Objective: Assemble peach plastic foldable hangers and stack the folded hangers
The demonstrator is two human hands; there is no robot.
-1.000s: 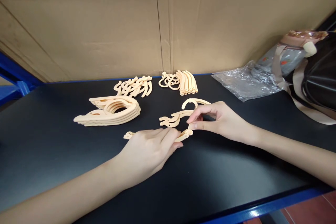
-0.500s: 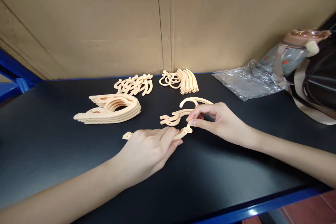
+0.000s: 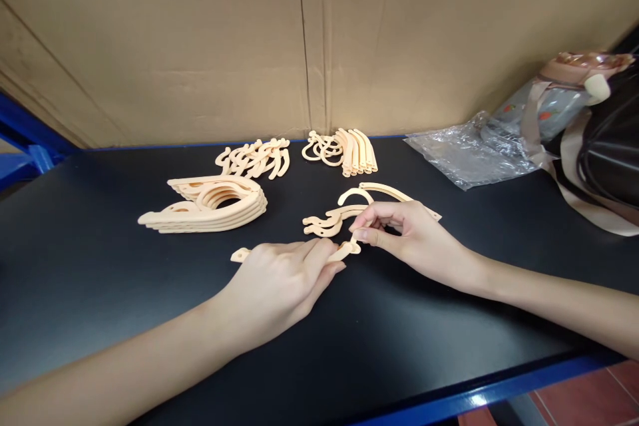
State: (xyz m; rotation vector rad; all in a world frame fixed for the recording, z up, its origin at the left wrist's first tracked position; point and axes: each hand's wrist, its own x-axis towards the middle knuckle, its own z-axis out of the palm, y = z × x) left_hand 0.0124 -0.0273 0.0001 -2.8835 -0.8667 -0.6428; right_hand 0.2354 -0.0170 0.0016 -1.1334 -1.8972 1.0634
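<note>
My left hand (image 3: 287, 279) is closed around a cream plastic hanger arm (image 3: 240, 255); both of its ends show past the fingers. Between thumb and fingertips, my right hand (image 3: 407, 233) pinches a cream hanger hook (image 3: 355, 194). The hook's curved top rises above the fingers, and its lower end meets the right end of the arm. Whether the two are locked together is hard to see. Just behind the right hand lie loose shaped pieces (image 3: 324, 227) and a long curved arm (image 3: 387, 190), partly hidden by that hand.
A stack of folded hangers (image 3: 224, 219) lies at left on the black tabletop (image 3: 124, 299). Behind are piles of small curved pieces (image 3: 257, 158), hooks (image 3: 322, 148) and arms (image 3: 358, 153). A clear plastic bag (image 3: 466, 153) and a strapped bottle (image 3: 559, 103) are at right, before cardboard (image 3: 200, 46).
Both hands keep their grips on the arm and the hook. The right hand has shifted slightly left, uncovering more of the long curved arm behind it. The view has moved a little.
</note>
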